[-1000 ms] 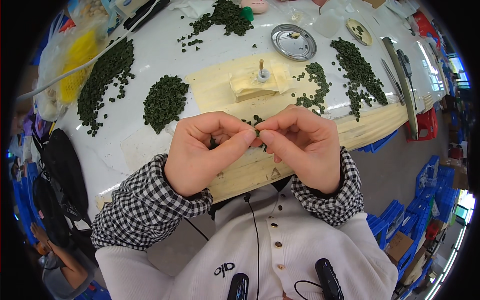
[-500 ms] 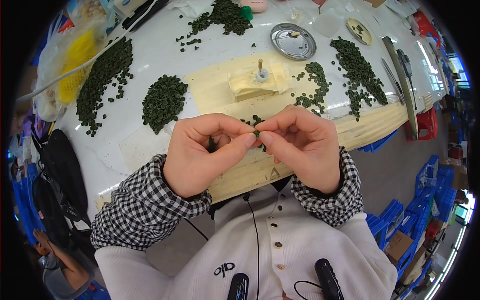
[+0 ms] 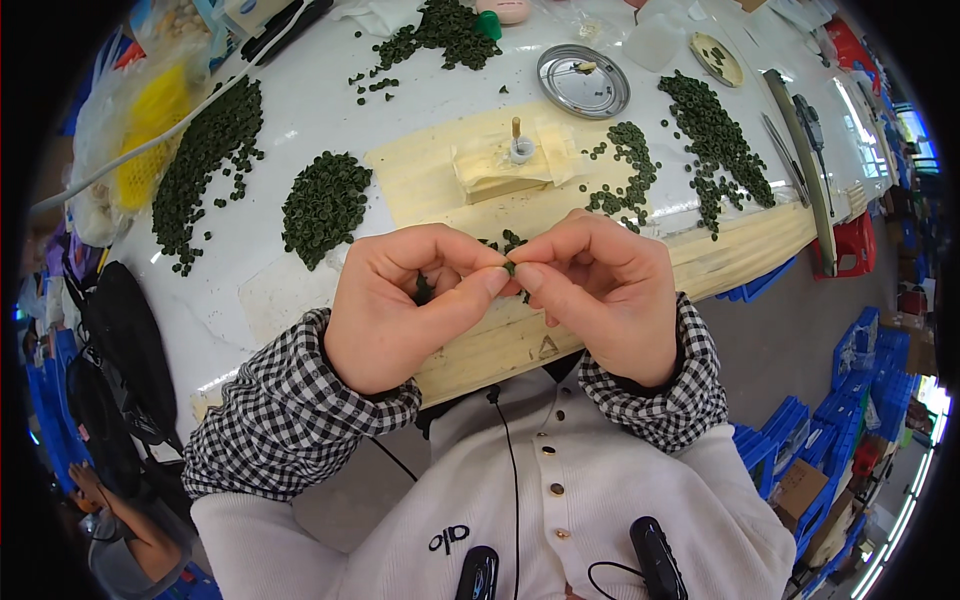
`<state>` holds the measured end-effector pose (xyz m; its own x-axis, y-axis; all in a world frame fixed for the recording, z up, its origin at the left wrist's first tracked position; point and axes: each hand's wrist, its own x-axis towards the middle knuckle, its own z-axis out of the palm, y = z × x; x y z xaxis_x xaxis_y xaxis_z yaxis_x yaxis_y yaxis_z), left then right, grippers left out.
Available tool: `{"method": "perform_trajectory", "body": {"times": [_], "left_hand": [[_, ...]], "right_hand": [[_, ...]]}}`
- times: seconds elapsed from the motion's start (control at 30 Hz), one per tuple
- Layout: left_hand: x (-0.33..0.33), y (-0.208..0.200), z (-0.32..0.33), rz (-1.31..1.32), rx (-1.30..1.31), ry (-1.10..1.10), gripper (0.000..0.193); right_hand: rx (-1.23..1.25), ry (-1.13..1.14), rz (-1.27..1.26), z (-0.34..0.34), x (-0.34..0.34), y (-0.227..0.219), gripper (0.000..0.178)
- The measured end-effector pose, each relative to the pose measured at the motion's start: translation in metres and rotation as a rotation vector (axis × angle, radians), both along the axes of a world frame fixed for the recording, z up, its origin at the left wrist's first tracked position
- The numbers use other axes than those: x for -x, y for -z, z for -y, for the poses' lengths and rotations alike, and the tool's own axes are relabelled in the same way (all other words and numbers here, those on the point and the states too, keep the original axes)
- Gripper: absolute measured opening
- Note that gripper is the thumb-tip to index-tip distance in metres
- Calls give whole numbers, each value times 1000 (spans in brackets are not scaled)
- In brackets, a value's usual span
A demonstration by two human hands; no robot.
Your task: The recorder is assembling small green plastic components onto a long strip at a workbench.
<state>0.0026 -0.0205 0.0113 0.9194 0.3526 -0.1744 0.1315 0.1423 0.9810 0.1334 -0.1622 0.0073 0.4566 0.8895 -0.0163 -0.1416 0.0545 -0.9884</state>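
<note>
Over the near edge of the table, my left hand [image 3: 395, 305] and my right hand [image 3: 610, 295] meet fingertip to fingertip. Both thumbs and index fingers pinch one small dark green part [image 3: 511, 268], mostly covered by the fingers. More dark green bits [image 3: 424, 290] show inside the curl of my left hand; they may be held by its other fingers. A few loose green parts [image 3: 512, 240] lie just behind the fingertips. Farther back stands a block wrapped in yellowish tape [image 3: 500, 178], with a white ring and an upright brown peg [image 3: 516, 130] on it.
Piles of small dark green round parts lie at left [image 3: 325, 210], far left [image 3: 205, 165], back [image 3: 450, 35] and right [image 3: 715, 140]. A round metal lid [image 3: 584, 82] sits behind the block. Tweezers [image 3: 785, 158] and a long bar [image 3: 800, 150] lie at right. A white cable [image 3: 150, 140] crosses at left.
Both hands keep the same pinch on the small green part. The whole view has shifted very slightly; nothing else visibly moved.
</note>
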Motion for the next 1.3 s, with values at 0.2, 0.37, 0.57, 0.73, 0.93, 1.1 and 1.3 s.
{"method": "perform_trajectory", "body": {"times": [0.2, 0.37, 0.57, 0.73, 0.93, 1.1, 1.3], "left_hand": [[-4, -2, -5, -183, -89, 53, 10], [-4, 2, -6, -168, -68, 16, 10], [-4, -5, -13, -118, 463, 32, 11], [-3, 2, -7, 113, 926, -54, 24], [-2, 2, -1, 66, 988, -158, 24], [-2, 0, -8, 91, 1056, -45, 25], [-8, -11, 2, 16, 891, -94, 30]], "right_hand": [[2, 115, 15, 2, -4, -6, 12], [28, 150, 217, 3, -9, -3, 13], [-24, 172, 288, 0, -11, 7, 19], [-52, 192, 323, -2, -10, 9, 20], [-73, 219, 359, -1, -11, 12, 19], [-87, 178, 497, 0, -15, 11, 18], [-71, 226, 412, 0, -11, 9, 17]]}}
